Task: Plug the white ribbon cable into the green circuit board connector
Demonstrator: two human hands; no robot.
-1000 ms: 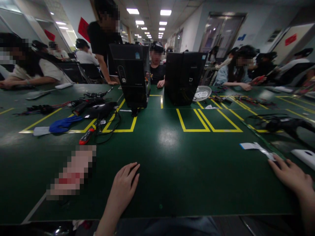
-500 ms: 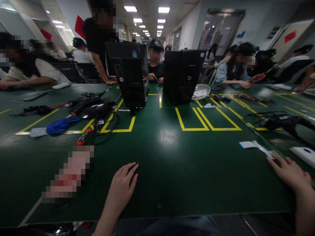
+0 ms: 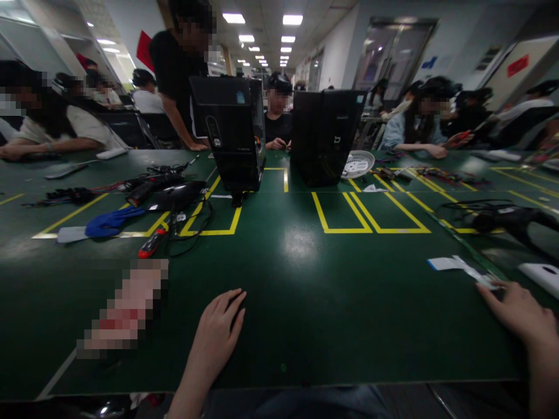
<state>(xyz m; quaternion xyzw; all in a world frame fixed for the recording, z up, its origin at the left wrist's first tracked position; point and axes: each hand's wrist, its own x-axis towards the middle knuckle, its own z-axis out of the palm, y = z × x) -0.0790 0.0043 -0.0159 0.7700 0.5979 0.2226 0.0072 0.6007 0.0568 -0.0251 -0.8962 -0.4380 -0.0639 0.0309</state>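
Note:
My left hand [image 3: 222, 323] lies on the green tabletop near the front edge, fingers stretched out and holding nothing. At the right, my right hand [image 3: 519, 308] rests on the table with its thumb apart from the fingers. Its fingertips touch or nearly touch the end of a white flat ribbon cable [image 3: 463, 266] with a blue tip; I cannot tell if they press on it. A red-and-black screwdriver [image 3: 152, 241] lies beyond my left hand, beside a blue glove [image 3: 114, 221]. A blurred-out pinkish object [image 3: 128, 308] is left of that hand.
Two black computer towers [image 3: 227, 134] stand across the green table [image 3: 279, 326], with a white basket [image 3: 360, 164] beside the right one. Dark cables [image 3: 166, 186] lie left, a black cabled object [image 3: 510, 218] right. White device [image 3: 544, 276] at the right edge. Several people sit around.
The view has shifted slightly. My right hand has moved a little right and down, with more of the ribbon cable's end showing. My left hand stays in place.

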